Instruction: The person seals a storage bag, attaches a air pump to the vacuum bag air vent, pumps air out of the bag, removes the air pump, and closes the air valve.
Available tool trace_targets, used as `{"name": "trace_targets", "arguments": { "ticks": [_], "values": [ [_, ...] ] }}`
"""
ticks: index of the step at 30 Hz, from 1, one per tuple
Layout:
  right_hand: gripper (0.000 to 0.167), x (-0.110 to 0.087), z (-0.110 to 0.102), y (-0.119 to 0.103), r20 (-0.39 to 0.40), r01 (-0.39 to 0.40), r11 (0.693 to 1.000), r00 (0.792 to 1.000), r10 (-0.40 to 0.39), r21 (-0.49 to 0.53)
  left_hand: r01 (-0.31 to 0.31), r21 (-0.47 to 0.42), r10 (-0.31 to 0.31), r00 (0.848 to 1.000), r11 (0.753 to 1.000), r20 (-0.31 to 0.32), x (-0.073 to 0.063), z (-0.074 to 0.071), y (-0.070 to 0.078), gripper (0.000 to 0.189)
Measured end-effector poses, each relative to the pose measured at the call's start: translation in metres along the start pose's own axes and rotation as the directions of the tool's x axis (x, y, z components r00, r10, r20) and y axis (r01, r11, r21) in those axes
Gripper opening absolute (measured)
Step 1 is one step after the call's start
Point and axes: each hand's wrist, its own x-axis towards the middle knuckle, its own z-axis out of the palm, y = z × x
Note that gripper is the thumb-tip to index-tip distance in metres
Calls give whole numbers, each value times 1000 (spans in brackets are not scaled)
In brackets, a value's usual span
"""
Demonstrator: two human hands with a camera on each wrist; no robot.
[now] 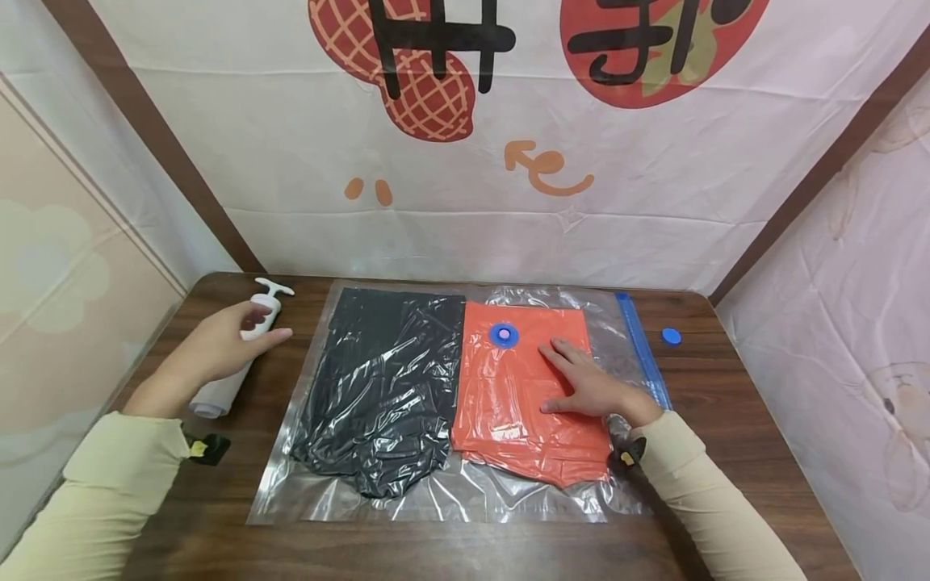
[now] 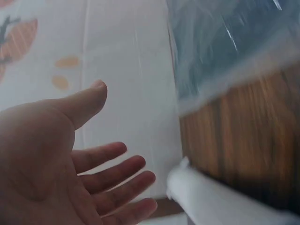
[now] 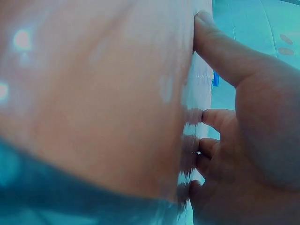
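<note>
A clear plastic vacuum storage bag [image 1: 479,504] lies flat on the wooden table, with a folded black garment [image 1: 385,363] and a folded orange-red garment [image 1: 501,403] inside. On its upper part sits a round blue valve [image 1: 504,335] with a pink centre. My right hand [image 1: 588,386] rests on the bag over the orange garment, fingers spread and fingertips touching the plastic. Over at the left, my left hand [image 1: 221,339] hovers by a white hand pump [image 1: 250,347], thumb and fingers apart. In the left wrist view, a gap separates that hand from the blurred pump [image 2: 211,197].
A blue zip strip [image 1: 643,351] runs along the bag's right edge. Right of it, a round blue cap [image 1: 672,336] lies on the table [image 1: 734,452]. A printed cloth [image 1: 465,234] hangs behind the table, and more cloth stands at both sides.
</note>
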Motion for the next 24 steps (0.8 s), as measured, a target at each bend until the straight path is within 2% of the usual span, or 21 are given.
{"name": "trace_targets", "arguments": {
  "ticks": [5,8,13,18,21,24],
  "values": [
    [103,1,-1,0,-1,0,1000,1000,0,1,-153,-31,152,988,988,-35,6,13,38,69],
    [103,1,-2,0,-4,0,1000,1000,0,4,-204,-51,203,979,978,-28,10,27,59,67],
    [103,1,-1,0,0,-3,1000,1000,3,0,-248,-40,248,969,968,16,21,59,85,67],
    [104,1,-1,0,0,-5,1000,1000,5,0,-327,9,326,944,945,43,30,98,103,72],
    [103,1,0,0,-1,-2,1000,1000,2,2,-346,59,340,936,936,96,31,119,110,84],
    [103,0,0,0,-1,1,1000,1000,-1,3,-335,101,312,930,937,195,28,133,116,96]
  ]
}}
